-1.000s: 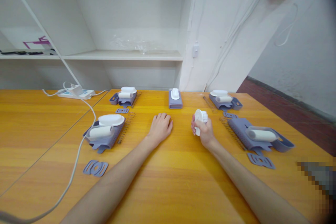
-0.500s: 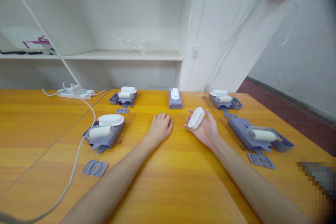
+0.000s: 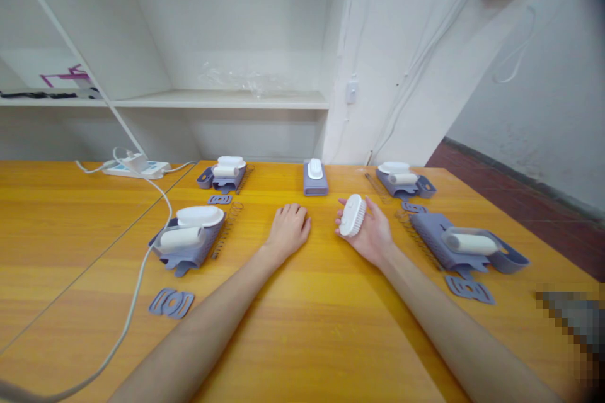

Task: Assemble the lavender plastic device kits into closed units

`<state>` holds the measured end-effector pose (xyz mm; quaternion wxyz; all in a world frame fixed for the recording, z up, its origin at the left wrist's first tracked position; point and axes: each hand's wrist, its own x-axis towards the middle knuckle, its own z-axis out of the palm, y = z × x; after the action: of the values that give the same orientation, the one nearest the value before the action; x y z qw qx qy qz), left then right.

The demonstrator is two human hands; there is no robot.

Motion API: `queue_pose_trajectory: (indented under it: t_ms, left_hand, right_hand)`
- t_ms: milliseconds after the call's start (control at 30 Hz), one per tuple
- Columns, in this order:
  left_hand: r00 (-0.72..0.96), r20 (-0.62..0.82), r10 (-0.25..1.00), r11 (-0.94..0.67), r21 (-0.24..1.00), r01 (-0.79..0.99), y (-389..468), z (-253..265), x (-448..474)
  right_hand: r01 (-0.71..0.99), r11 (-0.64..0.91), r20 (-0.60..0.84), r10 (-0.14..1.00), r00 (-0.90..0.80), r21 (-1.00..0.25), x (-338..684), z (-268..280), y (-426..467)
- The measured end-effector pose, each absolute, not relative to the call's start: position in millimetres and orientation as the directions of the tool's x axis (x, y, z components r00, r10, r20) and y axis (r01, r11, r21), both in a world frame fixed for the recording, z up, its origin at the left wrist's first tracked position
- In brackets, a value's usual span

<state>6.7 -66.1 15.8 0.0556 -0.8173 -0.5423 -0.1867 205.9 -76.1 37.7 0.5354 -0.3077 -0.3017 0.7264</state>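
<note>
A white oval scrub brush [image 3: 352,215] rests in my right hand [image 3: 375,233], its bristles turned to the right and the fingers curled around it, palm up. My left hand [image 3: 289,230] lies palm down on the wooden table [image 3: 302,327], fingers loosely stretched and holding nothing. Beyond the hands, in the middle, stands a purple-grey box-shaped holder [image 3: 316,187] with a small white brush [image 3: 315,169] on top. To the right sits a purple-grey holder [image 3: 432,236] with a white roller [image 3: 471,244] on it.
At the left are a purple-grey holder [image 3: 189,258] with a white brush and roller, and a flat purple-grey plate [image 3: 171,303]. Similar sets stand at the back left and back right. A white cable [image 3: 137,296] runs from a power strip [image 3: 151,169] along the left.
The scrub brush has turned more upright in my right hand, with its back facing me more. My left hand has stayed in place.
</note>
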Motion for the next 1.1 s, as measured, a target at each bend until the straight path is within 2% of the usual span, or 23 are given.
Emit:
queue_pose_trajectory:
  t_ms: [167,300,467,633,700,733,800,867,900,1000,1100]
  left_hand:
    - [0.351,0.382,0.855,-0.419,0.109,0.901,-64,14,6]
    - [0.351,0.385,0.853,-0.415,0.097,0.904,-64,13,6]
    - [0.355,0.386,0.852,-0.418,0.092,0.904,-65,13,6]
    - [0.351,0.376,0.858,-0.412,0.094,0.907,-65,15,6]
    - [0.355,0.38,0.854,-0.417,0.092,0.904,-65,14,6]
    - [0.356,0.383,0.852,-0.419,0.092,0.903,-65,14,5]
    - [0.357,0.388,0.85,-0.421,0.092,0.902,-65,14,5]
    - [0.356,0.386,0.851,-0.419,0.093,0.903,-65,14,5]
    - [0.356,0.385,0.851,-0.42,0.093,0.903,-65,14,5]
    - [0.355,0.387,0.851,-0.419,0.095,0.903,-65,14,5]
    - [0.349,0.387,0.853,-0.415,0.097,0.905,-64,14,6]
  right_hand:
    - [-0.615,-0.234,-0.114,0.967,-0.228,-0.753,209,41,-77]
    - [-0.573,-0.171,-0.076,0.98,-0.186,-0.802,211,42,-75]
    - [-0.332,-0.064,-0.059,0.998,-0.025,-0.941,211,36,-70]
    - [-0.246,0.048,0.032,0.997,0.069,-0.968,222,43,-66]
    - [-0.07,0.077,0.067,0.989,0.128,-0.995,227,48,-64]
    - [0.09,0.083,0.096,0.983,0.155,-0.992,230,49,-63]
    - [0.481,0.075,0.18,0.968,0.176,-0.873,233,49,-62]
    - [0.786,0.052,0.248,0.96,0.131,-0.616,233,45,-64]
    - [0.872,0.051,0.26,0.962,0.089,-0.486,232,43,-65]
    - [0.966,0.128,0.266,0.962,-0.066,-0.223,228,35,-69]
    - [0.974,0.209,0.287,0.941,-0.176,-0.088,222,30,-72]
